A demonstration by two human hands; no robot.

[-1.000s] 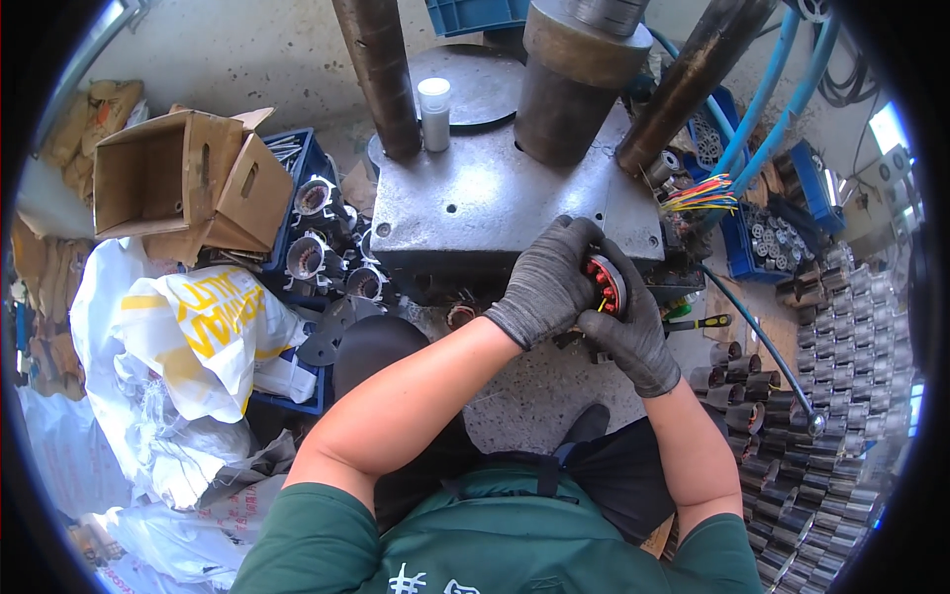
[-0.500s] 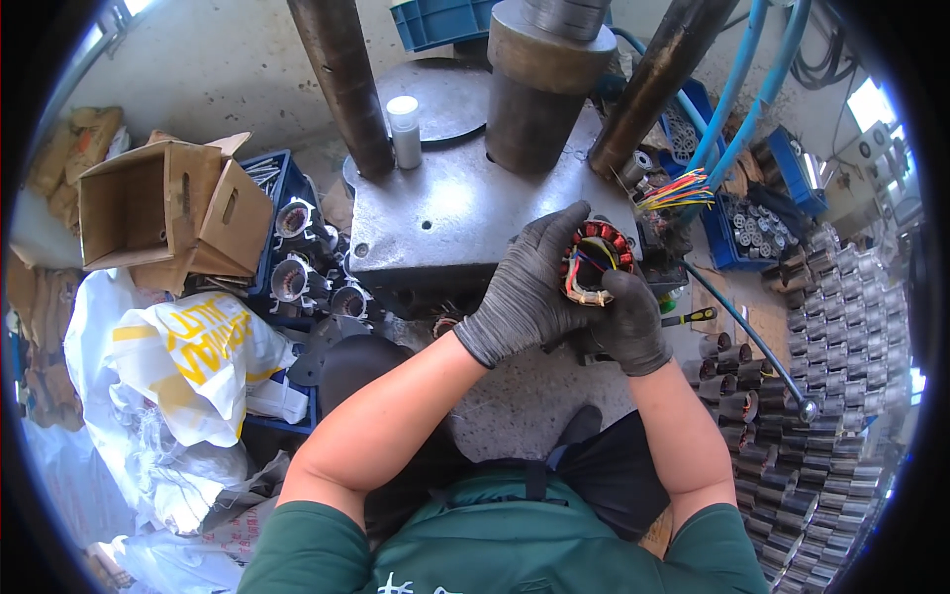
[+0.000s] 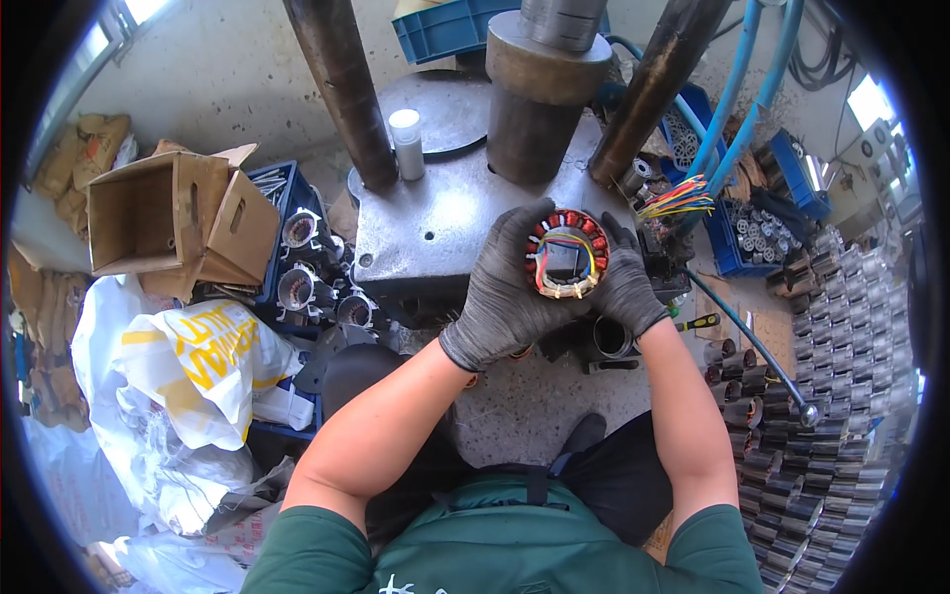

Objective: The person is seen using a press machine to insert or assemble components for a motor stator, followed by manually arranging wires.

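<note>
A ring-shaped motor stator (image 3: pixel 591 232) with red copper windings faces up between my hands, in front of the metal press table. Coloured lead wires lie across its open centre, and pale lacing runs along its near edge. My left hand (image 3: pixel 500 287), in a grey glove, is closed around its left side. From the right, my right hand (image 3: pixel 625 285), gloved alike, holds the other side, with its fingers partly hidden behind the ring. Below my right hand, a hollow metal cylinder (image 3: pixel 612 338) sits by the press's front edge.
The press ram (image 3: pixel 532 129) hangs over the steel table (image 3: pixel 435 223), between two posts. A white bottle (image 3: pixel 407 147) stands by the left post. Motor housings (image 3: pixel 298 287) and a cardboard box (image 3: pixel 134 218) are at left. Several metal cores (image 3: pixel 841 346) are stacked at right, near a screwdriver (image 3: pixel 699 323).
The stator has moved slightly left and turned so its round opening faces up more squarely. My right hand has shifted around its right side, and the metal cylinder below shows more fully.
</note>
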